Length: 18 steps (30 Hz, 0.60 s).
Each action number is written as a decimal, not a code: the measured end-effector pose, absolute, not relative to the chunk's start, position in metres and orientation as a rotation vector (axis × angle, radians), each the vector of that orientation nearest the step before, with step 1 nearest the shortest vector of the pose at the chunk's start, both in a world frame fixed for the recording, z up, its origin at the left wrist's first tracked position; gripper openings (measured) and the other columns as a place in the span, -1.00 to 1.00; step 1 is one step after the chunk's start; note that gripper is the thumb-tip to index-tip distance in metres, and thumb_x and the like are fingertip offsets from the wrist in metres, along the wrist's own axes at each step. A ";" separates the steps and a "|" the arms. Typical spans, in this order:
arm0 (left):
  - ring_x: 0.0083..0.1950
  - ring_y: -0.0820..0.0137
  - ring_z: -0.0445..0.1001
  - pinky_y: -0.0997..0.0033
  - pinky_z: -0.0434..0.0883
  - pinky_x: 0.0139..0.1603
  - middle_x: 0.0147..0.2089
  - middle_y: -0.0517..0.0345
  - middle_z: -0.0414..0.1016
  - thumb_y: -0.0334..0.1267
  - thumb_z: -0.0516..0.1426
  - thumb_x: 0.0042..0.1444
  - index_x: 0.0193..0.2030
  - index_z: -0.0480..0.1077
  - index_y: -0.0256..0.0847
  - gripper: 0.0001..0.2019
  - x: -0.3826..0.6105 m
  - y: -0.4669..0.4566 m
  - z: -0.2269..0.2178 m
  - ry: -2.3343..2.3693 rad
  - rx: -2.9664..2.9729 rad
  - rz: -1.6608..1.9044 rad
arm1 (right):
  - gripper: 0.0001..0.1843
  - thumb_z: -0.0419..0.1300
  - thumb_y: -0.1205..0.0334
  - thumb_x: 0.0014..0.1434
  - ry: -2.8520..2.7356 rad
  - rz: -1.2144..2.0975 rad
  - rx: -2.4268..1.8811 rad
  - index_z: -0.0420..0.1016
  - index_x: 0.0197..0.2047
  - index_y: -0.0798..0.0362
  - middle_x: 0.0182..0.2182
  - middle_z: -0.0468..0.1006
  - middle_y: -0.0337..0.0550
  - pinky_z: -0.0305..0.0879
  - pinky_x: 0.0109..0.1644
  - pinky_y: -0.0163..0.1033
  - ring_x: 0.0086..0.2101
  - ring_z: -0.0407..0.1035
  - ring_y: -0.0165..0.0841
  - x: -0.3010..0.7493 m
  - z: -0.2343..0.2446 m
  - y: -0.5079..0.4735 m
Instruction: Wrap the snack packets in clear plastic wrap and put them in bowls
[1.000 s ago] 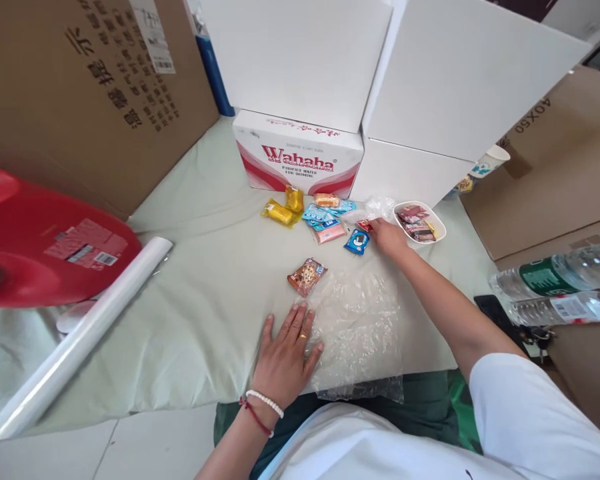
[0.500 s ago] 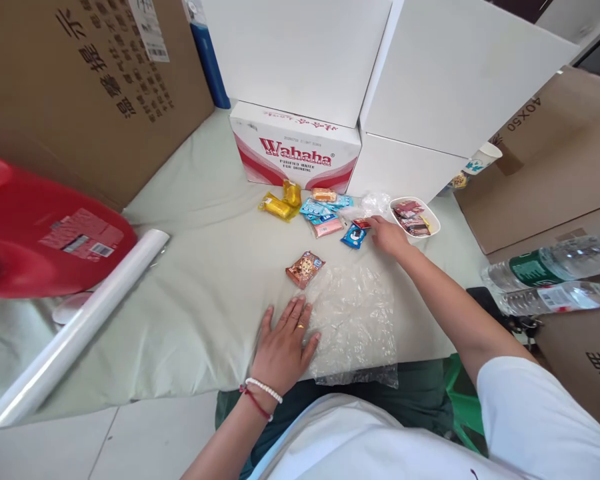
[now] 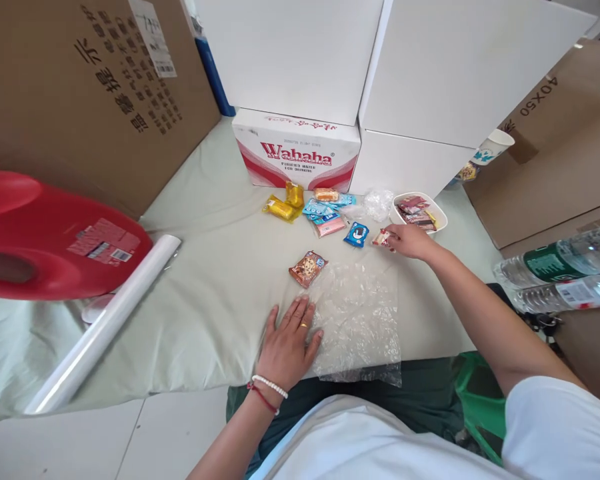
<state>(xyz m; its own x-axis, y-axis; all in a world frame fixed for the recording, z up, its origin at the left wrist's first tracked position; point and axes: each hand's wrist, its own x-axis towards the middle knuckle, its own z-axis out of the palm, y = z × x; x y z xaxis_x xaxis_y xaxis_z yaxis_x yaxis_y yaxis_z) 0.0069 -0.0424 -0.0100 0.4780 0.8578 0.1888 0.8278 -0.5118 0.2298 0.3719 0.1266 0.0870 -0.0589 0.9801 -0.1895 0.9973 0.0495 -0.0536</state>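
Observation:
My left hand (image 3: 289,341) lies flat and open on the pale green cloth (image 3: 205,287), its fingers pressing the left edge of a crinkled clear plastic sheet (image 3: 358,319). My right hand (image 3: 409,241) is stretched forward and pinches a small red and white snack packet (image 3: 381,237) just in front of a white bowl (image 3: 443,221) of wrapped sweets. A brown cookie packet (image 3: 307,267) lies by the sheet's far left corner. A blue packet (image 3: 356,234) lies left of the pinched one. Yellow (image 3: 281,209), light blue and pink packets are grouped further back.
White boxes and a Wahaha carton (image 3: 297,152) close off the back. A large brown carton (image 3: 80,87) stands at the left, with a red jug (image 3: 55,243) and a film roll (image 3: 105,327) in front. Water bottles (image 3: 555,273) lie at the right, a paper cup (image 3: 490,150) behind the bowl.
My right hand has picked the small red packet off the cloth near the blue packet and drawn it back toward me. My left hand has stayed on the plastic sheet.

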 end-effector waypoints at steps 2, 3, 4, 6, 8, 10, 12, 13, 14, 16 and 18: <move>0.53 0.08 0.28 -0.22 0.00 0.57 0.53 -0.13 0.26 -0.06 0.01 0.45 0.46 0.31 -0.20 -0.48 0.007 -0.042 -0.011 1.492 2.613 0.428 | -0.66 0.15 0.23 0.30 2.198 -0.382 2.029 0.64 0.07 0.00 -0.11 0.70 -0.02 0.23 -0.18 -0.24 -0.14 0.53 -0.17 0.380 0.087 0.117; 0.53 0.08 0.28 -0.21 0.01 0.57 0.53 -0.14 0.27 -0.06 0.02 0.45 0.45 0.32 -0.20 -0.48 0.007 -0.042 -0.011 1.493 2.615 0.431 | -0.69 0.19 0.23 0.27 2.206 -0.417 1.997 0.66 0.03 -0.01 -0.12 0.70 -0.03 0.22 -0.19 -0.25 -0.15 0.53 -0.17 0.382 0.086 0.112; 0.53 0.08 0.29 -0.21 0.01 0.57 0.52 -0.14 0.27 -0.06 0.02 0.45 0.45 0.33 -0.19 -0.48 0.007 -0.042 -0.011 1.494 2.617 0.431 | -0.72 0.23 0.22 0.24 2.212 -0.449 1.968 0.67 -0.02 -0.01 -0.14 0.70 -0.03 0.21 -0.19 -0.24 -0.16 0.52 -0.18 0.383 0.084 0.109; 0.52 0.08 0.30 -0.20 0.02 0.57 0.52 -0.14 0.29 -0.07 0.02 0.45 0.44 0.34 -0.18 -0.49 0.007 -0.042 -0.011 1.497 2.622 0.434 | -0.82 0.31 0.18 0.16 2.177 -0.520 2.002 0.67 -0.16 -0.02 -0.23 0.68 -0.06 0.20 -0.22 -0.24 -0.22 0.51 -0.18 0.382 0.081 0.105; 0.51 0.08 0.32 -0.20 0.05 0.57 0.51 -0.13 0.30 -0.08 0.03 0.44 0.44 0.34 -0.17 -0.49 0.007 -0.042 -0.010 1.502 2.622 0.437 | -0.87 0.39 0.13 0.07 2.105 -0.616 2.240 0.60 -0.37 -0.01 -0.39 0.62 -0.09 0.19 -0.25 -0.23 -0.29 0.47 -0.19 0.381 0.080 0.106; 0.51 0.08 0.33 -0.20 0.07 0.57 0.50 -0.12 0.32 -0.09 0.03 0.44 0.45 0.34 -0.14 -0.49 0.007 -0.042 -0.010 1.507 2.618 0.442 | -0.75 0.41 0.08 0.07 2.032 -0.704 2.560 0.50 -0.48 0.00 -0.48 0.54 -0.11 0.18 -0.30 -0.22 -0.36 0.42 -0.23 0.378 0.080 0.113; 0.50 0.07 0.34 -0.20 0.08 0.57 0.50 -0.13 0.33 -0.09 0.03 0.43 0.45 0.34 -0.13 -0.49 0.007 -0.042 -0.010 1.510 2.614 0.449 | -0.69 0.32 -0.02 0.21 1.997 -0.800 2.766 0.49 -0.42 0.02 -0.48 0.53 -0.12 0.18 -0.36 -0.24 -0.42 0.36 -0.29 0.370 0.077 0.124; 0.50 0.07 0.34 -0.21 0.07 0.57 0.50 -0.14 0.33 -0.09 0.03 0.43 0.45 0.34 -0.12 -0.49 0.007 -0.042 -0.011 1.512 2.614 0.449 | -0.65 0.24 -0.07 0.29 1.978 -0.844 2.812 0.50 -0.36 0.03 -0.48 0.53 -0.12 0.18 -0.39 -0.24 -0.47 0.33 -0.32 0.363 0.073 0.130; 0.50 0.07 0.34 -0.21 0.07 0.57 0.50 -0.14 0.32 -0.10 0.03 0.43 0.45 0.34 -0.12 -0.49 0.007 -0.042 -0.011 1.511 2.616 0.448 | -0.61 0.16 -0.10 0.36 1.951 -0.880 2.838 0.51 -0.31 0.05 -0.48 0.53 -0.13 0.19 -0.43 -0.25 -0.51 0.31 -0.35 0.354 0.067 0.136; 0.50 0.08 0.34 -0.21 0.07 0.57 0.50 -0.14 0.32 -0.10 0.03 0.43 0.45 0.34 -0.12 -0.49 0.007 -0.041 -0.012 1.509 2.619 0.446 | -0.54 0.08 -0.15 0.41 1.878 -0.932 2.888 0.53 -0.24 0.08 -0.50 0.53 -0.13 0.21 -0.46 -0.26 -0.55 0.30 -0.36 0.334 0.053 0.145; 0.50 0.08 0.34 -0.22 0.07 0.57 0.50 -0.13 0.32 -0.10 0.03 0.43 0.45 0.34 -0.13 -0.50 0.007 -0.041 -0.013 1.503 2.622 0.451 | -0.50 0.07 -0.18 0.41 1.816 -0.915 2.917 0.56 -0.20 0.09 -0.48 0.56 -0.08 0.29 -0.42 -0.25 -0.50 0.40 -0.31 0.314 0.039 0.151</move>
<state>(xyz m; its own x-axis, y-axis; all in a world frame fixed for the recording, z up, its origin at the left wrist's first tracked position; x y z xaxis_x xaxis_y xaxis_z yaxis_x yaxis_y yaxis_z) 0.0070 -0.0414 -0.0128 0.4736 0.8552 0.2107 0.8298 -0.5134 0.2188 0.3142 0.1509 0.0386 0.3734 0.9061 -0.1989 0.6992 -0.4158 -0.5816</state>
